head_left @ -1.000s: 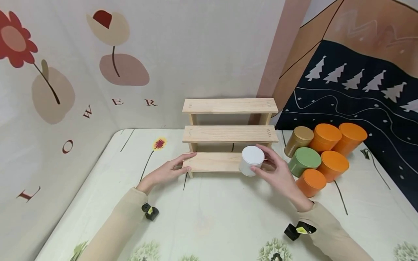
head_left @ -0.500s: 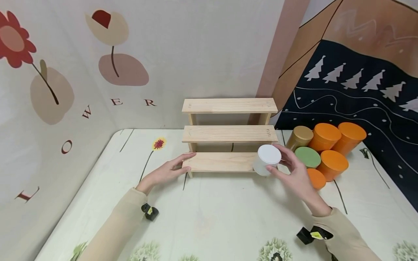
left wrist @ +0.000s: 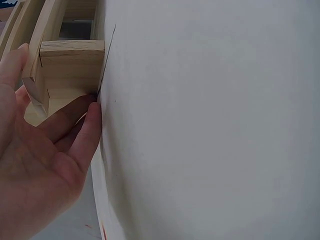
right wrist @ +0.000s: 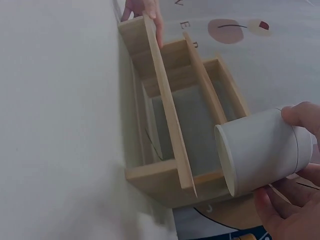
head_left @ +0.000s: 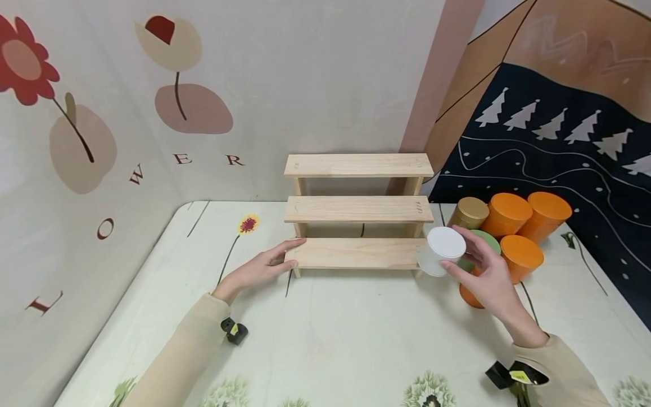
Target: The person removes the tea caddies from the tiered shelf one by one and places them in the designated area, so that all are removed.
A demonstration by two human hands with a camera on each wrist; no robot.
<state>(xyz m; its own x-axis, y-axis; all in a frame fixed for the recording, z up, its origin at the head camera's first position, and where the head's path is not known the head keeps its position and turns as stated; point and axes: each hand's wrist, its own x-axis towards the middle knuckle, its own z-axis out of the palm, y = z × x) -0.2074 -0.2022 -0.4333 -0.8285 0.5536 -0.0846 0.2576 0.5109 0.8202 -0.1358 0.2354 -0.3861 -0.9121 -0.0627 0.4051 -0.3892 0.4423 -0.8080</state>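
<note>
My right hand grips a white lidded canister by its side, thumb in front and fingers behind. The canister is held up off the lowest board's right end. In the right wrist view the canister tilts sideways, its base toward the wooden shelf. That three-tier stepped shelf is pale wood and stands against the backdrop. At its left end my left hand holds the lowest board. The left wrist view has fingers beside the shelf's end support.
Right of the shelf stand several orange canisters, a gold one and a green one partly hidden behind the white canister. A flower-printed white cloth covers the table. A printed fabric backdrop rises behind.
My right hand has carried the white canister rightward, from over the lowest board to past its right end, overlapping the green and orange canisters. My left hand stays at the shelf's left end.
</note>
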